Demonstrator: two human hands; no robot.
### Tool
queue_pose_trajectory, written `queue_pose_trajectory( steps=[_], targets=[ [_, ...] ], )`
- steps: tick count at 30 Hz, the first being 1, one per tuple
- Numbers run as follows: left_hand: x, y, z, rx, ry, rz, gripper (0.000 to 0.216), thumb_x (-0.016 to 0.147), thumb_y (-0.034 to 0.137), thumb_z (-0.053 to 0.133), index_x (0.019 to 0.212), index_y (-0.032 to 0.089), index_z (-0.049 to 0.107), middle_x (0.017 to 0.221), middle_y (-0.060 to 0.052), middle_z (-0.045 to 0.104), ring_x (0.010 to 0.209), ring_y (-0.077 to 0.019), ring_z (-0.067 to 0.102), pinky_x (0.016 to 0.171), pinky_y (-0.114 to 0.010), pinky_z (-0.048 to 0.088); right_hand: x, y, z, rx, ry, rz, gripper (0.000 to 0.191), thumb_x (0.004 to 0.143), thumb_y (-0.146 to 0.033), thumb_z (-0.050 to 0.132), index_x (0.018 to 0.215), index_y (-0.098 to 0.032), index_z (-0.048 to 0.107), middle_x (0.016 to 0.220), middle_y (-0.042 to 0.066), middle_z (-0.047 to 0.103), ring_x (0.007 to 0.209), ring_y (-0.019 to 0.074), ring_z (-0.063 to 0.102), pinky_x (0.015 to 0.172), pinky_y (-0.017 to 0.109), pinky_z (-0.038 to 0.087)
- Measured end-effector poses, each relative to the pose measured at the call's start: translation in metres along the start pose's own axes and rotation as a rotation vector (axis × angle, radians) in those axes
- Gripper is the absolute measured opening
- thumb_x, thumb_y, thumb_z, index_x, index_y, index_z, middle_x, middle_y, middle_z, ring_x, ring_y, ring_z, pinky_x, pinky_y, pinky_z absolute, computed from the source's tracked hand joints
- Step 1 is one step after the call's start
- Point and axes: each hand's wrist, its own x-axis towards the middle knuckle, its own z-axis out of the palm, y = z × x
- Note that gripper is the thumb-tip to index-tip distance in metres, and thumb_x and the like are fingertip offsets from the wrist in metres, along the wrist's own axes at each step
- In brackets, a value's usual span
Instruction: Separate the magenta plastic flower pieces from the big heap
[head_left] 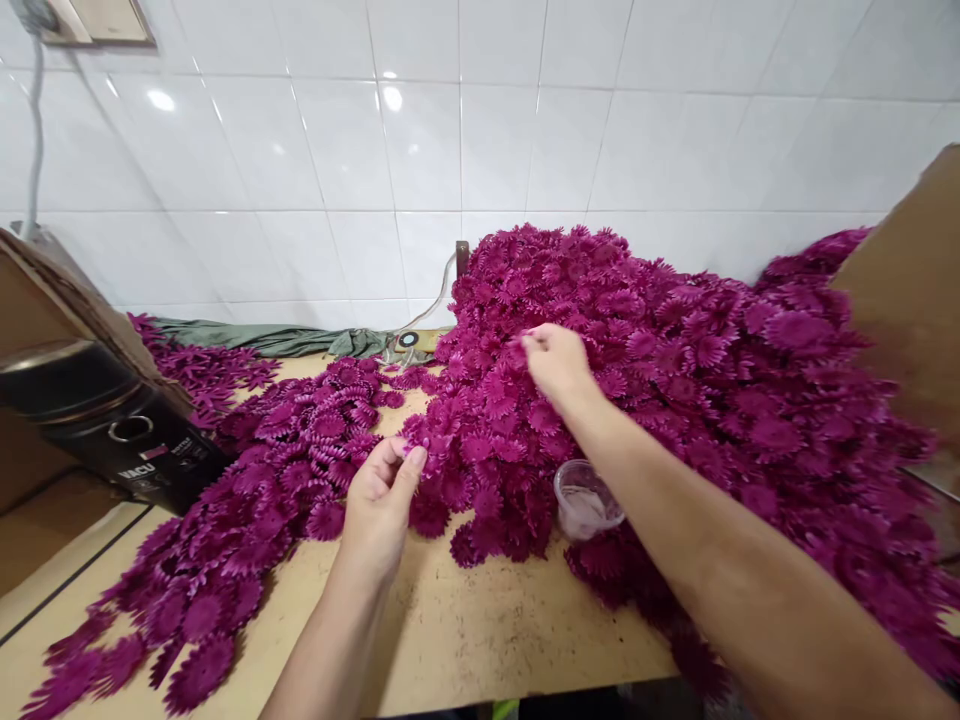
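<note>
A big heap of purple artificial flower heads (510, 400) covers the middle and right of the table. My right hand (559, 365) reaches over its front, thumb and fingers pinched on a purple flower at the heap's surface. Lower and further left, my left hand (382, 490) is closed in a pinch. A small purple bit shows at its fingertips, but I cannot make out what it is. A clear plastic cup (585, 500) with pale stuff inside sits tilted against the heap, below my right forearm. Stacked purple flower heads (277, 490) spread along the left.
A black vacuum bottle (112, 430) leans at the left before a cardboard box (75, 290). Another cardboard piece (907, 330) stands at the right. Green cloth (277, 338) lies along the white tiled wall (495, 150). The table (487, 630) shows bare wood in front.
</note>
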Motion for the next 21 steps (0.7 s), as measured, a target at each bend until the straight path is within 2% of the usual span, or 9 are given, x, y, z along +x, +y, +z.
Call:
queue_pose_trajectory(
  steps=[2,5,6,7,8,10,15,18,21],
  targets=[
    [0.000,0.001,-0.003,0.011,-0.006,-0.035,0.034,0.052,0.038,0.074,0.064,0.016,0.052,0.056,0.006,0.050,0.053,-0.0065,0.042,0.054,-0.018,0.035,0.007,0.006,-0.011,-0.063,0.033,-0.038,0.023,0.071,-0.010,0.050,0.091,-0.010,0.062,0.090,0.010,0.061,0.079,0.0176,0.056,0.075,0.031,0.042],
    [0.002,0.002,0.000,0.049,-0.013,-0.085,0.034,0.048,0.034,0.076,0.067,0.016,0.054,0.059,0.005,0.054,0.055,-0.0078,0.046,0.056,-0.020,0.038,-0.014,0.000,-0.017,-0.137,-0.031,-0.223,0.030,0.067,-0.016,0.059,0.097,-0.013,0.061,0.106,0.013,0.056,0.094,0.0214,0.051,0.083,0.036,0.039],
    [0.003,0.002,0.003,0.062,-0.017,-0.083,0.033,0.047,0.033,0.076,0.067,0.016,0.055,0.059,0.005,0.054,0.055,-0.0080,0.046,0.056,-0.020,0.038,-0.027,-0.006,-0.016,-0.125,-0.092,-0.285,0.021,0.070,-0.022,0.057,0.089,-0.016,0.063,0.100,0.010,0.058,0.094,0.0212,0.051,0.082,0.036,0.039],
    [0.003,0.001,0.006,0.078,-0.025,-0.072,0.032,0.047,0.032,0.075,0.066,0.016,0.055,0.059,0.005,0.055,0.054,-0.0081,0.046,0.055,-0.020,0.038,-0.041,-0.012,-0.013,-0.092,-0.218,-0.313,0.015,0.073,-0.028,0.055,0.080,-0.017,0.063,0.088,0.007,0.061,0.086,0.0194,0.053,0.077,0.035,0.040],
    [0.004,0.001,0.009,0.098,-0.037,-0.054,0.030,0.048,0.031,0.075,0.063,0.016,0.055,0.057,0.005,0.054,0.053,-0.0081,0.046,0.053,-0.020,0.037,-0.053,-0.018,-0.010,-0.046,-0.359,-0.309,0.017,0.073,-0.033,0.055,0.074,-0.017,0.062,0.078,0.004,0.061,0.074,0.0163,0.054,0.068,0.031,0.041],
    [0.005,0.000,0.013,0.149,-0.041,-0.001,0.027,0.048,0.030,0.074,0.057,0.016,0.053,0.051,0.005,0.052,0.050,-0.0075,0.043,0.050,-0.019,0.035,-0.071,-0.027,-0.001,0.005,-0.485,-0.274,0.023,0.071,-0.040,0.056,0.068,-0.016,0.059,0.062,0.000,0.057,0.056,0.0115,0.049,0.054,0.025,0.037],
    [0.003,0.003,0.013,0.358,0.008,0.078,0.024,0.050,0.025,0.070,0.049,0.017,0.048,0.045,0.007,0.045,0.044,-0.0064,0.036,0.045,-0.019,0.030,-0.073,-0.022,0.011,0.039,-0.563,-0.261,0.022,0.074,-0.027,0.051,0.056,-0.014,0.054,0.051,-0.002,0.049,0.049,0.0078,0.039,0.048,0.022,0.027],
    [0.001,0.005,0.012,0.376,-0.050,0.056,0.022,0.050,0.026,0.070,0.052,0.017,0.050,0.049,0.006,0.047,0.048,-0.0073,0.039,0.048,-0.020,0.032,-0.066,-0.015,0.010,0.097,-0.614,-0.215,0.018,0.073,-0.018,0.049,0.057,-0.014,0.054,0.050,-0.003,0.046,0.048,0.0072,0.038,0.048,0.022,0.027],
    [-0.001,0.006,0.013,0.324,-0.102,0.011,0.021,0.053,0.028,0.069,0.063,0.017,0.054,0.054,0.006,0.048,0.050,-0.0076,0.041,0.049,-0.020,0.033,-0.065,-0.014,0.006,0.101,-0.582,-0.136,0.016,0.073,-0.019,0.051,0.057,-0.014,0.052,0.048,-0.005,0.042,0.046,0.0065,0.034,0.047,0.021,0.026]
  ],
)
